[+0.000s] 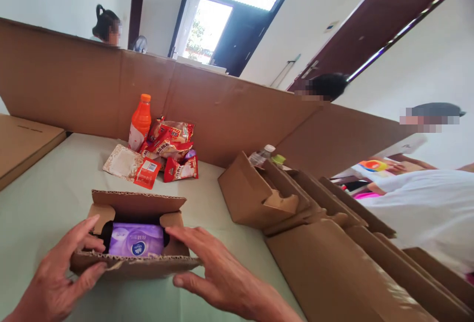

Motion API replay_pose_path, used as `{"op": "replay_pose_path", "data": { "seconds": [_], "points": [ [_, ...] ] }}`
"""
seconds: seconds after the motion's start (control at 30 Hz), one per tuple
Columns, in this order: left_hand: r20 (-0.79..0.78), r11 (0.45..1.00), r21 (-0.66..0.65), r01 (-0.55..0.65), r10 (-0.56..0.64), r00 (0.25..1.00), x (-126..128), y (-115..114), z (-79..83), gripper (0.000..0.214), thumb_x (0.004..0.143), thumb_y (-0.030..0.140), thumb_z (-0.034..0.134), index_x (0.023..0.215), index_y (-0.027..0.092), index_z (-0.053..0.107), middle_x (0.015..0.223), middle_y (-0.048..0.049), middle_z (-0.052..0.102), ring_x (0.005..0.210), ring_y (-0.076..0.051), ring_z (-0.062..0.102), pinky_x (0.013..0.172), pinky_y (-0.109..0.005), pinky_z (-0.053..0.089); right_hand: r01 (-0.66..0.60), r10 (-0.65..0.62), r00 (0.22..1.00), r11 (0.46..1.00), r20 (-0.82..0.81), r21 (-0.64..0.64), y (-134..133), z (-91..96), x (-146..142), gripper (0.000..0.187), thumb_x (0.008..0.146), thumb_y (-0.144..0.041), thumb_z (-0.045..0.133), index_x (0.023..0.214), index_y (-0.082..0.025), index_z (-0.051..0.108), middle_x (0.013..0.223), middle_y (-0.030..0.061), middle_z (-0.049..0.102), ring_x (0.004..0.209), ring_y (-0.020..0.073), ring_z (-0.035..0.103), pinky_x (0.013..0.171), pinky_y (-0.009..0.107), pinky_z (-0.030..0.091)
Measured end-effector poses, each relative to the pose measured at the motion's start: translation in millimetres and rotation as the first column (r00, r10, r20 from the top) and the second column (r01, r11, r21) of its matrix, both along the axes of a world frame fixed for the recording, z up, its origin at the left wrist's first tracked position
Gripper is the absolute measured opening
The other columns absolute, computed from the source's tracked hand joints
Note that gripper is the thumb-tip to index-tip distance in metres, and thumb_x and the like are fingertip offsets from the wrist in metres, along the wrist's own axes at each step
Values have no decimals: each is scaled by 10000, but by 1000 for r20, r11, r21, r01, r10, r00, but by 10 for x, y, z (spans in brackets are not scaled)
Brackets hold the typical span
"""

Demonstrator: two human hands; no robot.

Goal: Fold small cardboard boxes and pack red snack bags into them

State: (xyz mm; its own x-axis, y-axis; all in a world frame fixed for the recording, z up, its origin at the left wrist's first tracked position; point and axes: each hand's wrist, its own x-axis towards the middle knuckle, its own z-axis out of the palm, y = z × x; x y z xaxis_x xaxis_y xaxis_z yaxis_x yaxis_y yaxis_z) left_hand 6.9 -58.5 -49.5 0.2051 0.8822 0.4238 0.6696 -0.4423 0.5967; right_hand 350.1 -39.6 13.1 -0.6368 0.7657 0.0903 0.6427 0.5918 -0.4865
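A small open cardboard box [148,268] stands on the pale green tabletop, its far flap [138,203] raised. Inside lies a purple pack of tissues [136,239] with a round blue logo. My left hand [61,267] grips the box's left near corner, thumb against the front wall and fingers over the side. At the right end, my right hand [217,272] is open, its fingers stretched over the side flap and the thumb held apart in front of the box. What lies under the tissue pack is hidden.
Behind the box are an orange bottle [140,122], red snack packets [170,144] and a beige-and-red pouch [129,164]. Several open cardboard boxes [244,191] line the right, one holding a clear bottle [263,155]. A cardboard wall [229,104] borders the table; people are beyond it.
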Motion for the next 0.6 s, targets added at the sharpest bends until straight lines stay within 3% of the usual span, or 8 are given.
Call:
{"op": "replay_pose_path", "data": {
  "seconds": [0.07, 0.2, 0.3, 0.37, 0.47, 0.6],
  "points": [
    [11, 996, 24, -86, 86, 996, 66, 21, 18, 614, 960, 451, 563, 1524, 366, 335, 1116, -6, 735, 1052, -234, 723, 921, -317, 586, 21, -18, 998, 998, -56, 63, 23, -34, 4, 694, 962, -620, 541, 1503, -195, 450, 1472, 191, 563, 1361, 321, 542, 1119, 549, 442],
    [17, 974, 157, -161, 160, 987, 206, 10, 115, 546, 954, 425, 578, 1469, 391, 401, 1259, -23, 615, 1137, -250, 649, 1018, -376, 526, 143, -85, 974, 951, -212, 275, 173, 71, 27, 688, 971, -592, 546, 1530, -232, 368, 1548, 182, 471, 1428, 324, 454, 1136, 560, 406],
    [-10, 956, 234, -179, 187, 982, 276, 10, 171, 521, 963, 356, 573, 1457, 404, 412, 1328, -38, 518, 1221, -271, 573, 1059, -421, 496, 142, -55, 967, 927, -250, 346, 275, 91, -38, 745, 956, -612, 554, 1536, -196, 339, 1476, 198, 538, 1347, 334, 518, 1083, 552, 446],
    [-35, 948, 259, -183, 198, 979, 271, 20, 175, 535, 963, 336, 579, 1464, 405, 405, 1391, -48, 467, 1265, -291, 536, 1083, -472, 482, 75, -6, 979, 938, -201, 337, 280, 34, -95, 638, 966, -544, 571, 1467, -174, 437, 1361, 187, 625, 1223, 326, 589, 1022, 532, 480],
    [-67, 959, 234, -160, 180, 981, 175, 57, 153, 539, 950, 351, 598, 1457, 401, 424, 1526, -57, 371, 1299, -323, 512, 1078, -544, 491, 17, 23, 990, 959, -138, 283, 207, -116, -149, 407, 971, -368, 572, 1331, -180, 578, 1217, 145, 690, 1062, 289, 629, 937, 490, 513],
    [-80, 999, 48, 1, 3, 997, -17, 197, 165, 440, 949, 352, 578, 1385, 404, 537, 1623, -26, 299, 1420, -347, 422, 1120, -576, 453, 33, 19, 985, 954, -169, 298, 108, -323, -163, 381, 989, -271, 508, 1355, -203, 590, 1203, 127, 689, 1046, 265, 627, 895, 451, 537]
  ]
}}
